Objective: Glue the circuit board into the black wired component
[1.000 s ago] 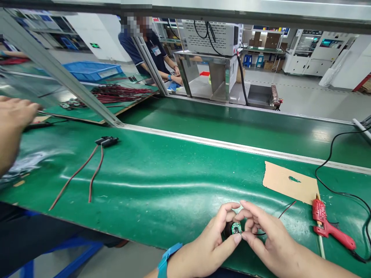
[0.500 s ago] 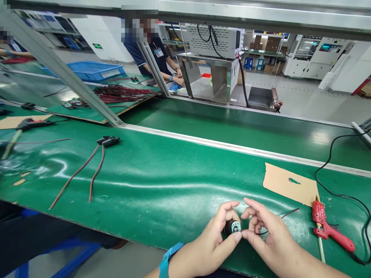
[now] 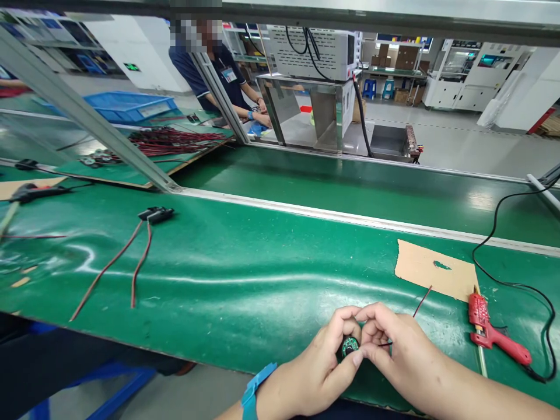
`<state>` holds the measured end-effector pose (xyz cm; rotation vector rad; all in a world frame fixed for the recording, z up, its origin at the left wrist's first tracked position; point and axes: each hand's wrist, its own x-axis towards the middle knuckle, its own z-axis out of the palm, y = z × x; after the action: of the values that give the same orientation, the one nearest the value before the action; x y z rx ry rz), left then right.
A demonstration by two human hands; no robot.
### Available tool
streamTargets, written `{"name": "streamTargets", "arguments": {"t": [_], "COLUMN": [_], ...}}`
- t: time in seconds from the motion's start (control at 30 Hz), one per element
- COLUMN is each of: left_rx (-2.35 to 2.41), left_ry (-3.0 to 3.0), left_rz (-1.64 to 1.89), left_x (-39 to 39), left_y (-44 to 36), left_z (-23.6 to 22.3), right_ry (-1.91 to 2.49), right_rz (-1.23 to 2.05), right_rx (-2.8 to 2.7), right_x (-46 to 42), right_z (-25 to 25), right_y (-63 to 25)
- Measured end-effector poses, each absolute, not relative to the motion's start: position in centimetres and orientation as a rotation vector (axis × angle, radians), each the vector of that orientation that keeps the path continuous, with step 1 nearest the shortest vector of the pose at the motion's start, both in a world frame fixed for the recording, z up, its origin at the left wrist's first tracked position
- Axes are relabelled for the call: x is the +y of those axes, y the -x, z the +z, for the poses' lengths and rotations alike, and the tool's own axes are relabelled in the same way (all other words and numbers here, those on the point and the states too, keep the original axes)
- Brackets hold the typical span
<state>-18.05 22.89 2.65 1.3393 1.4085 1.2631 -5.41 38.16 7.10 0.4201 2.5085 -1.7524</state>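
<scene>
Low over the front of the green mat, my left hand (image 3: 321, 356) is closed round a small black cylindrical part with a round green circuit board (image 3: 350, 346) on its end. The board faces up toward me. My right hand (image 3: 394, 350) pinches a thin dark red-and-black wire (image 3: 422, 301) close beside the board. The wire's free end sticks out behind my right fingers. Fingertips of both hands meet around the part, and whether the wire joins the board is hidden. A blue band (image 3: 258, 388) circles my left wrist.
A red glue gun (image 3: 499, 338) lies at the right, its black cord curling behind it, near torn cardboard (image 3: 420, 271). Black parts with wires (image 3: 155, 214) lie at the left. A metal rail (image 3: 306, 217) crosses behind. A co-worker (image 3: 227, 87) works beyond a blue tray (image 3: 126, 108).
My right hand has moved left against my left fingertips, closing the gap between them. The wire's free end has swung upward and left. The board has turned slightly, and the view has shifted a little.
</scene>
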Motion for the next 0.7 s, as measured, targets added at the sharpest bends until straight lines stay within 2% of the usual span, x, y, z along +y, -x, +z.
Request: {"name": "streamTargets", "arguments": {"t": [0.17, 0.43, 0.7], "left_rx": [1.453, 1.426, 1.360], "left_ry": [-1.345, -1.277, -1.188], "left_rz": [1.220, 1.326, 1.376], "left_x": [22.7, 23.2, 23.6], "left_y": [18.0, 17.3, 17.0], "left_z": [2.6, 1.7, 2.2], "right_ry": [-0.385, -0.360, -0.206], "right_rz": [-1.503, -1.402, -0.917], "right_rx": [2.649, 2.751, 2.999], "right_x": [37.9, 37.4, 37.2], "right_z": [6.7, 6.3, 7.4], "right_y": [5.2, 4.7, 4.4]}}
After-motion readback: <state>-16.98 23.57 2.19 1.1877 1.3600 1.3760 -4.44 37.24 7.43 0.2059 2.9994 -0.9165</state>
